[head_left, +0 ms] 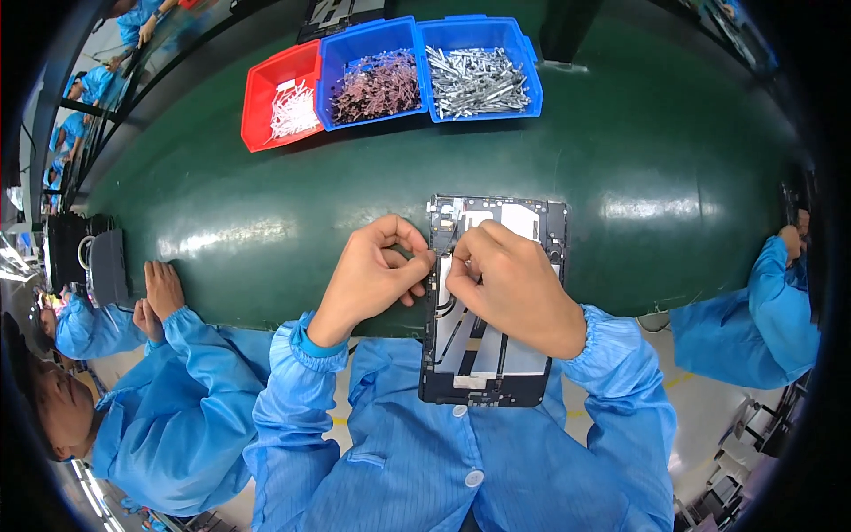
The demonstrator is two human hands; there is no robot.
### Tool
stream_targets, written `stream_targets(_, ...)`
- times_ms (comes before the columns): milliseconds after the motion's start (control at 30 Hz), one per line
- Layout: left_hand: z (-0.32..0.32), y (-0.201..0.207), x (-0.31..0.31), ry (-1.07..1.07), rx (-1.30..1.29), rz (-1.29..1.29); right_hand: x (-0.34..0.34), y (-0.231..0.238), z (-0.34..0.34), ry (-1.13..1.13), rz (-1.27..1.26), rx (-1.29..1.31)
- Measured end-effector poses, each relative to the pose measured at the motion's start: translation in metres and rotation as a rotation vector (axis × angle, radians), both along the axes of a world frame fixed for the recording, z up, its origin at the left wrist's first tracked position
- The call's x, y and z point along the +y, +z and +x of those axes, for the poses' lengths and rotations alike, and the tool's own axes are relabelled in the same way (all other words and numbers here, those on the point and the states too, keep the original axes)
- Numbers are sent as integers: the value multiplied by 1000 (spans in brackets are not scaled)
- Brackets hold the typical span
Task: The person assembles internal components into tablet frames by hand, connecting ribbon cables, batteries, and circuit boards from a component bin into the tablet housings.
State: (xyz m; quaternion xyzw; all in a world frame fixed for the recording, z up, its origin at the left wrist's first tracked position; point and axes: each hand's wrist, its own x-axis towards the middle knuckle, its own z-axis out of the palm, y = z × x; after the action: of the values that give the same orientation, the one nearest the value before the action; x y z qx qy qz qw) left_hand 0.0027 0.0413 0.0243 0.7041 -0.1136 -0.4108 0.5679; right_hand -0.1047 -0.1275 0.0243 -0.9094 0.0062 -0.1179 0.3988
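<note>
An opened tablet (525, 388), black framed with white panels and thin dark cables inside, lies upright before me, its lower end reaching over the table's near edge. My left hand (379, 273) is at the tablet's upper left edge, thumb and index finger pinched together there. Over the upper left of the tablet, my right hand (516, 282) is closed, its fingertips pinched close beside the left ones. Whatever sits between the fingers of either hand is too small or hidden to make out.
Past the tablet stand a red bin (255, 99) of white strips, a blue bin (326, 82) of reddish-dark small parts and another blue bin (534, 82) of silvery strips. A black post (572, 31) rises behind. Co-workers in blue sit left (191, 390) and right (762, 310).
</note>
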Motion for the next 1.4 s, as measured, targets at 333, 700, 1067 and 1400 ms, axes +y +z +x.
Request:
stream_targets(333,3,-7,1,-98,-73,27,-78,36,76,-162,-52,-83)
stream_targets(700,-1,-10,9,23,-83,-76,-92,25,109,-155,-437,-288)
stream_targets(1067,-11,8,-4,148,-35,-400,-45,37,45,-29,846,190)
stream_targets(1400,-14,6,2,91,374,-591,-20,30,24,97,1037,288)
